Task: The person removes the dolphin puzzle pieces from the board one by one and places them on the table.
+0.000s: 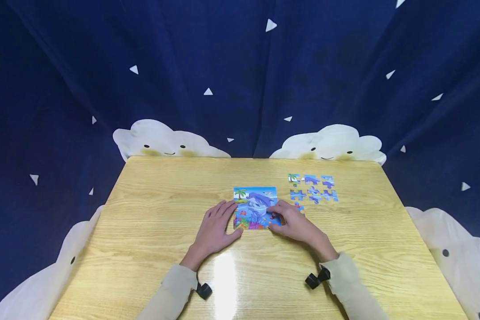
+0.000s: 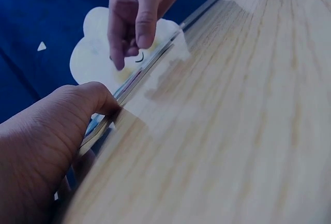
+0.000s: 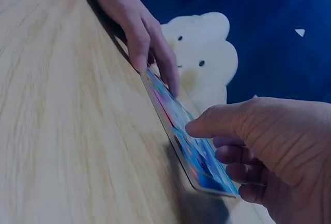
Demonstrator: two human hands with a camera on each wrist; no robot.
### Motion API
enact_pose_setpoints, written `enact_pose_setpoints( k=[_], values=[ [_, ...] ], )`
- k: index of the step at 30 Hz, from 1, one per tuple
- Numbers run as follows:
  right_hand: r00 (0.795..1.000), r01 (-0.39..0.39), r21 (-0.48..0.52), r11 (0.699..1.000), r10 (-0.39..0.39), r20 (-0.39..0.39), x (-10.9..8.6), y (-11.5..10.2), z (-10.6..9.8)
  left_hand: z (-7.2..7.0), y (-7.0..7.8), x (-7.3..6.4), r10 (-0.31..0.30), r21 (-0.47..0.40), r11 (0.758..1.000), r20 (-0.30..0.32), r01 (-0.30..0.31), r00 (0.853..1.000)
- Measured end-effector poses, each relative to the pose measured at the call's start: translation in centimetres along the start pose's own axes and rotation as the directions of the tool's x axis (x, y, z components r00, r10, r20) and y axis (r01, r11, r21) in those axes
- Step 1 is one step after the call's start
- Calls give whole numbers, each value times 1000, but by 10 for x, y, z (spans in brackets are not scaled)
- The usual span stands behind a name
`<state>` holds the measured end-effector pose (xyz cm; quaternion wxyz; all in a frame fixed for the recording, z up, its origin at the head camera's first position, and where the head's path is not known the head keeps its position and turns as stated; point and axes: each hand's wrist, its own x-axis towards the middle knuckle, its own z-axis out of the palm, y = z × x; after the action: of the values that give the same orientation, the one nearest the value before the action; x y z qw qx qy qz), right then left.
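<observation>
A rectangular picture board [image 1: 256, 202] with a dolphin, a palm tree and coral lies on the table. My left hand [image 1: 215, 229] rests at its left side, fingertips at the edge and thumb by the near corner. In the left wrist view, the left thumb [image 2: 98, 97] meets the board's edge. Over the board's right side is my right hand [image 1: 298, 224], thumb and fingers apart and loosely bent. Nothing shows between them in the right wrist view, where the right thumb [image 3: 217, 121] overlaps the board's printed face.
Loose jigsaw pieces [image 1: 314, 191] with dolphin parts lie in rows to the right of the board, one partly behind my right hand. A palm-tree piece [image 1: 293, 178] is at their far left. The wooden table [image 1: 164, 191] ends at a dark blue curtain [image 1: 240, 80] with cloud-shaped cutouts.
</observation>
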<state>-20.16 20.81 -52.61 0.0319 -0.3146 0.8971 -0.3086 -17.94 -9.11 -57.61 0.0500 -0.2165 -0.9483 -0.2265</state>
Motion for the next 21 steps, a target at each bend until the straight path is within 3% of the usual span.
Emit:
enact_pose_setpoints(
  k=[6, 10, 21],
  values=[
    [998, -8, -59, 998, 12, 62, 11, -6, 11, -2, 1, -1, -2, 2, 1000, 7, 2, 1000],
    [996, -4, -41, 999, 8, 92, 15, -5, 15, -1, 1, 0, 2, -11, 1000, -1, -2, 1000],
    [997, 10, 11, 1000, -11, 74, 14, -2, 20, 1, 0, 0, -17, -8, 1000, 20, 17, 1000]
  ],
)
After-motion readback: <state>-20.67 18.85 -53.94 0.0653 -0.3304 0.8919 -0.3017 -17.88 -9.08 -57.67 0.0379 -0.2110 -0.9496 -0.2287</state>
